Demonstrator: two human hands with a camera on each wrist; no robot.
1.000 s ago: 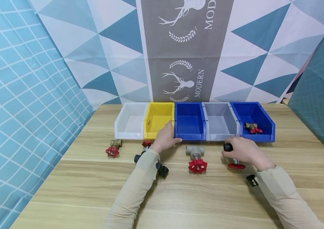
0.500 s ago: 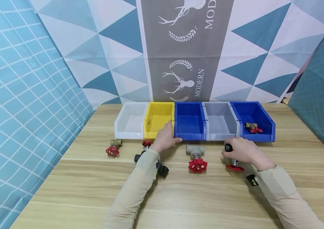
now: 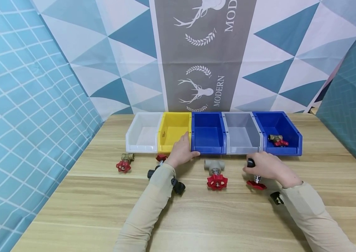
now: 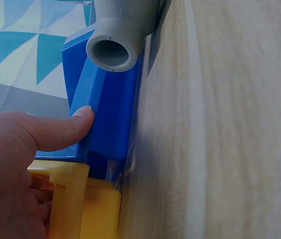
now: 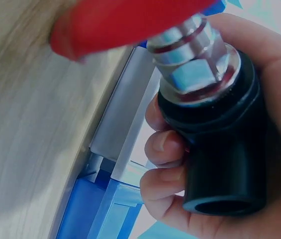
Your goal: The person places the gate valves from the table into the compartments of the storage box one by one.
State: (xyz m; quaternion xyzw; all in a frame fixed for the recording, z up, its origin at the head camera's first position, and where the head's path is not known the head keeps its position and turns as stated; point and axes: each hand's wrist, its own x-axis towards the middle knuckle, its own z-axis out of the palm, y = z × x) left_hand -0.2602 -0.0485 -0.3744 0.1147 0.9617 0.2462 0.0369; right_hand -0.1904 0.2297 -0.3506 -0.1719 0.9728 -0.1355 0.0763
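Note:
My right hand [image 3: 264, 164] grips the black body [image 5: 225, 149] of a valve, its fingers curled round the side. The valve's chrome neck and red handwheel [image 3: 256, 185] point down toward the table. My left hand [image 3: 182, 151] rests at the front edges of the yellow bin [image 3: 174, 131] and the middle blue bin [image 3: 208, 134]. In the left wrist view its thumb [image 4: 63, 130] lies straight along the blue rim, while its other fingers are partly hidden behind the yellow wall. A grey valve [image 3: 215, 173] with a red handwheel lies between the two hands.
White [image 3: 144, 131] and grey [image 3: 242, 133] bins complete the row with another blue bin [image 3: 294, 149], which holds a brass valve [image 3: 277, 140]. A brass valve [image 3: 124, 162] lies front left. Another black valve [image 3: 154, 172] is partly behind my left sleeve [image 3: 152, 206].
The red handwheel of the valve in my right hand has swung slightly left and toward me. My left hand stays in place.

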